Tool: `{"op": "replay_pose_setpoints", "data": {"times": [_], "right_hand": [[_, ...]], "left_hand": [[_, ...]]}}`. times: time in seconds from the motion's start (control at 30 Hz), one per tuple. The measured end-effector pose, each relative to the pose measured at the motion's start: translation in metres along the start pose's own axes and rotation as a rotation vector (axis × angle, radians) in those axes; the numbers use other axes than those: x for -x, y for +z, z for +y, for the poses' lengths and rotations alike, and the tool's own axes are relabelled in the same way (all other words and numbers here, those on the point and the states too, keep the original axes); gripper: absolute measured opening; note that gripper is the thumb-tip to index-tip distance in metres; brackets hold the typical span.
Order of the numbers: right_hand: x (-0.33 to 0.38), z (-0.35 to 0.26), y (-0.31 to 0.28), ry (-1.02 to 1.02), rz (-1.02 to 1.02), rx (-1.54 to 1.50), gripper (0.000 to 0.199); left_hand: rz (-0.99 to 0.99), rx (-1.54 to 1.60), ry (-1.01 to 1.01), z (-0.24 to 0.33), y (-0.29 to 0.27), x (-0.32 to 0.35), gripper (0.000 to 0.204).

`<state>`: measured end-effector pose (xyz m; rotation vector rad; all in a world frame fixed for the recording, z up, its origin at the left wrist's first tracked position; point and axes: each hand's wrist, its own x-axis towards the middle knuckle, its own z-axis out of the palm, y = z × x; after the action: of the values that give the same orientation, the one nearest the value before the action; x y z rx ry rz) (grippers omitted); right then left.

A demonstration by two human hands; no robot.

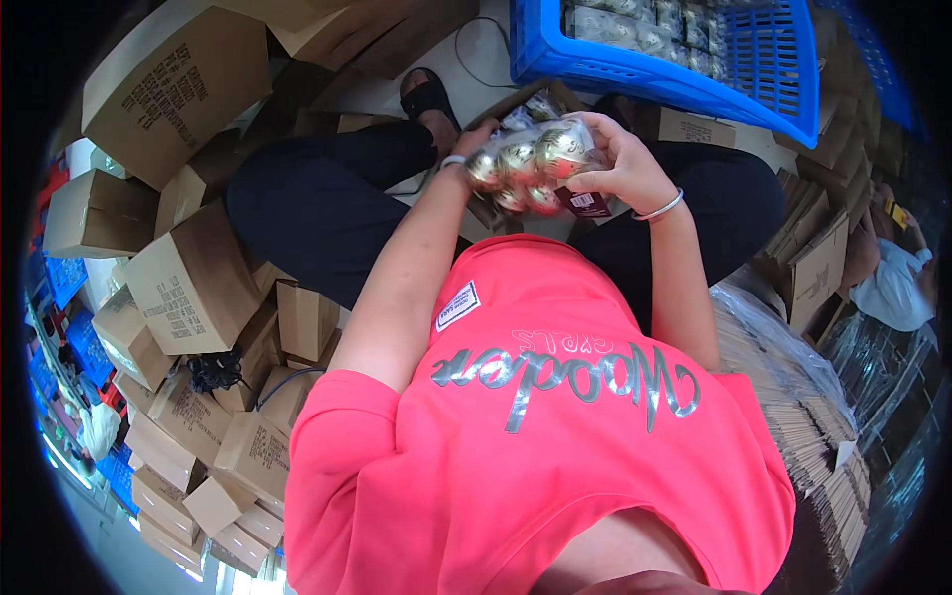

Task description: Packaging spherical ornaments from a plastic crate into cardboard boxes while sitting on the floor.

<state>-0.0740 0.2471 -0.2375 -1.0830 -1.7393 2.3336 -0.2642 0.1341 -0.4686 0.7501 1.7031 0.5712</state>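
Observation:
A clear plastic pack of shiny gold ball ornaments (531, 157), with red showing on some, is between my two hands. A dark red tag with a barcode (585, 201) hangs at its right end. My right hand (625, 169) grips that end, thumb in front and fingers over the top. At the pack's left end is my left hand (474, 144), its fingers closed about the edge and partly hidden behind it. Beneath the pack an open cardboard box (567, 94) sits between my legs, with another clear-wrapped piece showing at its top.
Ahead to the right stands a blue plastic crate (645, 71) with several wrapped packs inside. Cardboard boxes (193, 283) are piled along my left. Flattened cartons (793, 436) are stacked at my right. Another person (892, 283) is at the far right.

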Motion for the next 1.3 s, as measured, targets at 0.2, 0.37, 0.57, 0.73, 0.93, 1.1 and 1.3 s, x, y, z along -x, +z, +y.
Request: {"op": "replay_pose_setpoints", "data": {"times": [0.2, 0.37, 0.57, 0.73, 0.93, 1.1, 1.3], "right_hand": [[-0.002, 0.024, -0.001, -0.028, 0.052, -0.124, 0.074], [-0.018, 0.042, 0.037, -0.090, 0.100, 0.249, 0.066], [-0.045, 0.078, 0.077, -0.018, 0.055, 0.765, 0.074], [-0.057, 0.114, 0.082, -0.199, -0.021, 0.859, 0.073], [-0.064, 0.089, 0.006, -0.199, 0.489, 1.105, 0.039], [-0.063, 0.082, -0.019, 0.084, 0.710, 1.270, 0.038], [-0.089, 0.134, -0.047, 0.268, 0.544, 1.165, 0.031]], "left_hand": [[-0.373, 0.574, -0.363, 0.048, -0.044, 0.008, 0.068], [-0.374, 0.553, -0.404, 0.053, -0.048, 0.009, 0.082], [-0.519, 0.532, -0.449, 0.080, -0.028, 0.029, 0.062], [-0.191, 0.168, -0.314, 0.087, -0.025, 0.044, 0.063], [0.352, -0.564, -0.049, 0.103, -0.017, 0.134, 0.076], [0.365, -0.686, -0.325, 0.038, 0.011, 0.086, 0.076], [0.338, -0.402, -0.389, -0.004, -0.002, 0.053, 0.033]]}}
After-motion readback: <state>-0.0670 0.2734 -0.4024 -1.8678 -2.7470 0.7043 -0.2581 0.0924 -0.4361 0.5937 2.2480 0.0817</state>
